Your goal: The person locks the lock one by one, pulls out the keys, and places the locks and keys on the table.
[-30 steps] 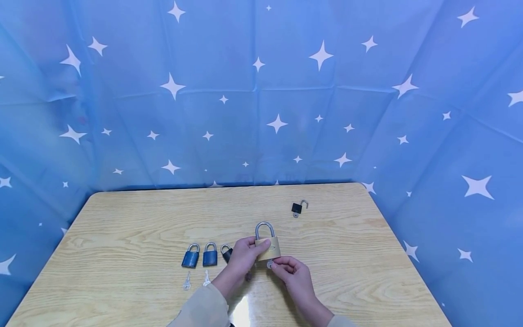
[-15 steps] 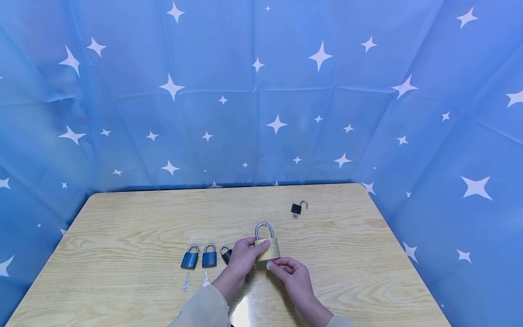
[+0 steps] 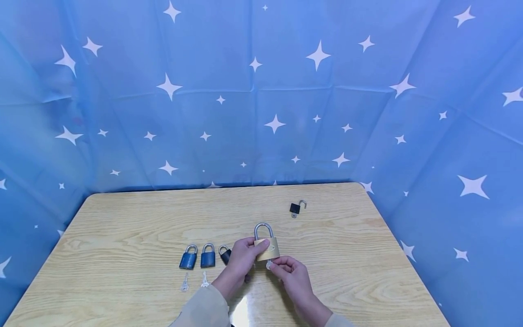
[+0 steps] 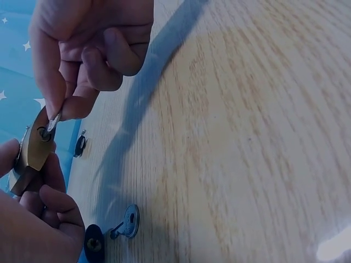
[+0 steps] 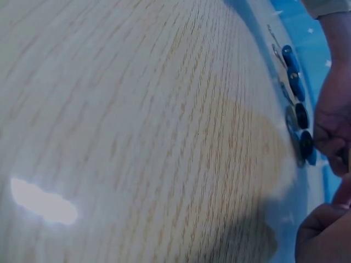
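My left hand (image 3: 243,259) grips a brass padlock (image 3: 267,250) by its body, thumb across the front face. The steel shackle points up and looks closed. Below it, my right hand (image 3: 294,277) pinches a small silver key (image 3: 268,265) between thumb and forefinger. In the left wrist view, the key (image 4: 53,123) meets the keyhole in the underside of the padlock (image 4: 37,145); how deep it sits I cannot tell. The right wrist view shows both hands at its right edge, with most of the padlock cut off.
Two blue padlocks (image 3: 188,260) and a black padlock (image 3: 225,256) stand in a row to the left. Loose keys (image 3: 185,282) lie in front of the blue ones. Farther back, a small black padlock (image 3: 295,208) lies with its shackle open and a key in it.
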A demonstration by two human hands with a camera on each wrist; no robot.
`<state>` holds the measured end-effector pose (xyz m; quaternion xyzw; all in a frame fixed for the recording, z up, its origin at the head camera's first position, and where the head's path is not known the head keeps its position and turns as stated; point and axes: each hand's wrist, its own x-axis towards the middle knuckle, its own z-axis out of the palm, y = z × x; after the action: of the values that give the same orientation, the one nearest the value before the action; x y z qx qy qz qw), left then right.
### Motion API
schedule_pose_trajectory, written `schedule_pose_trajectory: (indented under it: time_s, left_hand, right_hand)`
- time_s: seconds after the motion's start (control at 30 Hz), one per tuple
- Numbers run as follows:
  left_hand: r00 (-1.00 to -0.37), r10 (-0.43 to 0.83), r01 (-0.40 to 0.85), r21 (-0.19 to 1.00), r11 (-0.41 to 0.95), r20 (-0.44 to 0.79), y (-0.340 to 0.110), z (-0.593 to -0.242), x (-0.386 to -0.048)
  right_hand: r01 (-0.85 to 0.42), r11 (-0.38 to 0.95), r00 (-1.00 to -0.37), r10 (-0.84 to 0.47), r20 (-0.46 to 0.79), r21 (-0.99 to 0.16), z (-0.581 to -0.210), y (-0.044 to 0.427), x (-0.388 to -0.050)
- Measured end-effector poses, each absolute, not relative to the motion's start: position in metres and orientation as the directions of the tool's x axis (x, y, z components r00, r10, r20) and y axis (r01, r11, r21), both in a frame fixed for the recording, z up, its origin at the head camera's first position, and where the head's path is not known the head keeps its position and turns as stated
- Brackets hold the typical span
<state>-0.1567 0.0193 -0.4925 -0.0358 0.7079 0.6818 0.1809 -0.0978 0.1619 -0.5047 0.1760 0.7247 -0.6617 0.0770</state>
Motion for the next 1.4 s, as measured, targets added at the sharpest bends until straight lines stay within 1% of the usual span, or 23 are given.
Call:
schedule_pose_trajectory:
  time_s: [0.47, 0.67, 0.8, 0.9, 1.03, 1.27, 1.4]
  left_hand:
    - [-0.933, 0.169, -0.308, 0.948, 0.079, -0.317, 0.021, -0.492, -0.16]
    - [-0.937, 0.131, -0.322, 0.946, 0.04, -0.324, 0.018, -0.494, -0.166]
    - [-0.937, 0.122, -0.325, 0.945, 0.034, -0.327, 0.015, -0.494, -0.169]
    - [-0.936, 0.127, -0.322, 0.945, 0.061, -0.328, 0.014, -0.494, -0.171]
    - [-0.937, 0.132, -0.313, 0.945, 0.096, -0.323, 0.013, -0.494, -0.171]
    - [-0.946, 0.165, -0.249, 0.952, 0.18, -0.279, 0.013, -0.494, -0.172]
    - [-0.945, 0.168, -0.231, 0.939, 0.256, -0.279, 0.014, -0.494, -0.174]
  right_hand:
    - [0.333, 0.096, -0.939, 0.124, -0.321, -0.938, -0.494, 0.163, -0.1]
    - [0.338, 0.119, -0.941, 0.069, -0.331, -0.934, -0.497, 0.165, -0.096]
    - [0.311, 0.128, -0.95, 0.022, -0.311, -0.942, -0.499, 0.166, -0.093]
    - [0.288, 0.155, -0.955, -0.02, -0.294, -0.945, -0.499, 0.168, -0.091]
    - [0.292, 0.205, -0.949, -0.058, -0.31, -0.934, -0.499, 0.17, -0.089]
    - [0.308, 0.278, -0.942, -0.046, -0.332, -0.91, -0.497, 0.173, -0.088]
    - [0.318, 0.276, -0.941, -0.021, -0.337, -0.907, -0.493, 0.174, -0.089]
